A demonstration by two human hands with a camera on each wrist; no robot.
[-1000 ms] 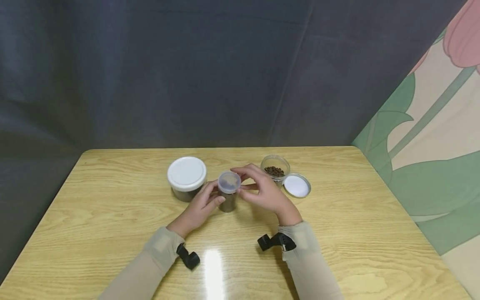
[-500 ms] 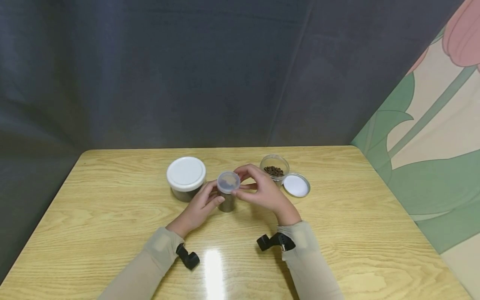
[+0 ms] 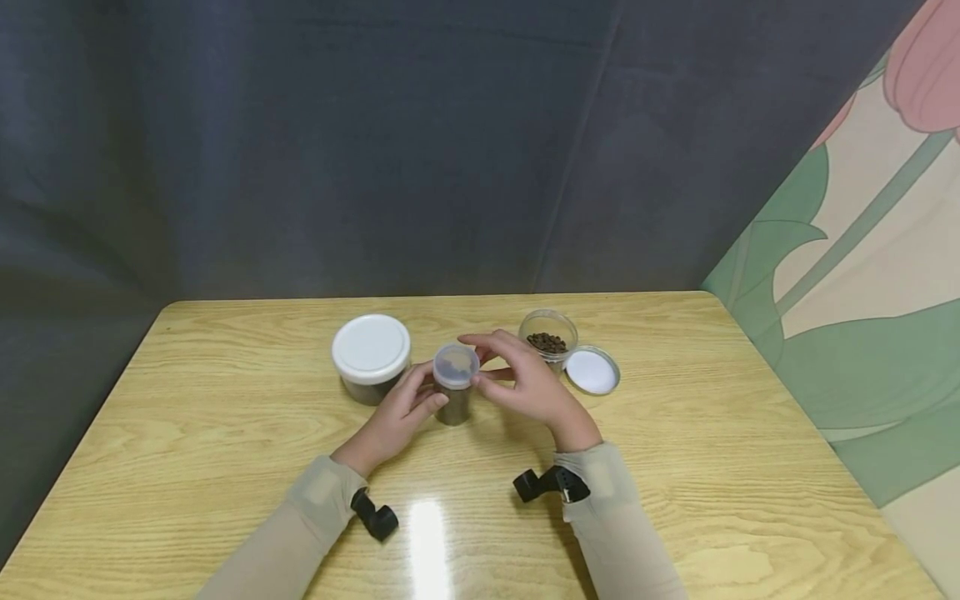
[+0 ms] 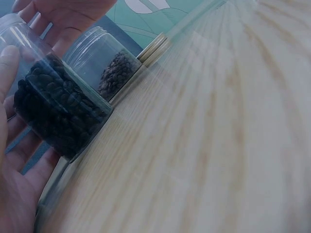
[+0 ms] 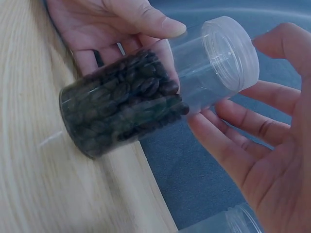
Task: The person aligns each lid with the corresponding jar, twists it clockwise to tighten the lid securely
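Observation:
A clear cylindrical jar (image 3: 453, 408) of dark coffee beans stands upright on the table, with a translucent screw lid (image 3: 456, 364) on its mouth. My left hand (image 3: 401, 412) holds the jar's side, thumb in front and fingers behind, as the left wrist view shows. From the other side, my right hand (image 3: 528, 383) grips the lid's rim between thumb and fingers. In the right wrist view, beans (image 5: 126, 97) fill the lower part of the jar, and fingertips rest at the lid's edge and just below it.
Left of the jar stands a wide tub (image 3: 371, 354) with a white lid. Behind my right hand is an uncovered clear jar (image 3: 548, 340) holding a few brown beans. A round metal-rimmed lid (image 3: 592, 371) lies beside it, white inside up.
My right fingers drew back around the lid's rim, then reached forward along it again. My left hand and the jar stay nearly in place.

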